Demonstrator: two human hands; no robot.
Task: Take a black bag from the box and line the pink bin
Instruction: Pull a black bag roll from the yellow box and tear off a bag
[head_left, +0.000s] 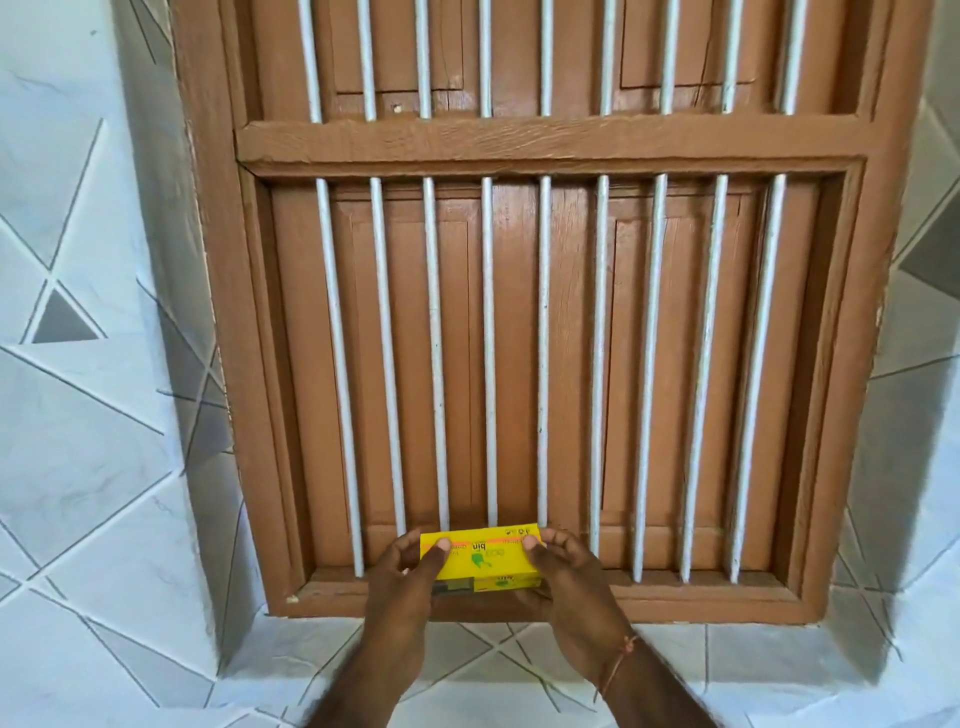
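Left hand (410, 571): gripped the left end of the yellow box (480, 558). Box: unopened, at the window sill's (727, 603) front edge, against the bars (543, 364). Right hand (563, 577): gripped the right end. No bag drawn; bin unseen, lining presumably outstanding.

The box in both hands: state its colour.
Yellow box with green print and an orange stripe, seen in the head view.

The box (483, 560) sits on the sill (701, 597), before the bars (543, 364).
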